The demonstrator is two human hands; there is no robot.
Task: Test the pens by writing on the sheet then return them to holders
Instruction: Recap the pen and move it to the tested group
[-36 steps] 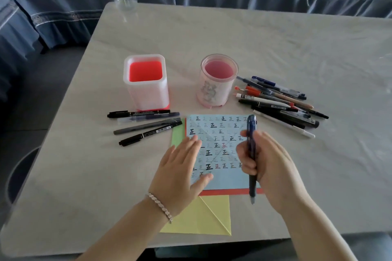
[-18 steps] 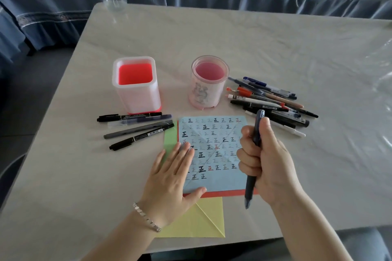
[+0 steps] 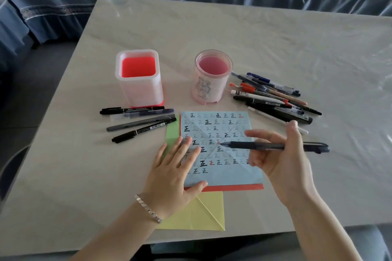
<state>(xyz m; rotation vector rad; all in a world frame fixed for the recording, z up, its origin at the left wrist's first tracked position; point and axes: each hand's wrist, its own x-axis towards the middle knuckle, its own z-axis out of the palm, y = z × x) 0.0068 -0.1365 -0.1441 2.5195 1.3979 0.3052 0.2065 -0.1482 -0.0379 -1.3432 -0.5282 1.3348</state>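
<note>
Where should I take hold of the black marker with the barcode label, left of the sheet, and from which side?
Pinch the black marker at mid-barrel, coming from above. It lies flat and slanted, the grey pen running close along its far side, so lead in from the near side, over bare table. The left hand is nearest, though it presses the sheet.

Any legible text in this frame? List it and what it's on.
"正": handwritten many times in rows on the blue sheet, in black, grey and red ink.
White print on the top black marker: too small to read.
Barcode label on the nearest black marker: unreadable.
Labels on the pen pile: blurred.
Print on the round holder: a picture, no legible words.
Barrel of the dark pen in the right hand: nothing legible.
</note>
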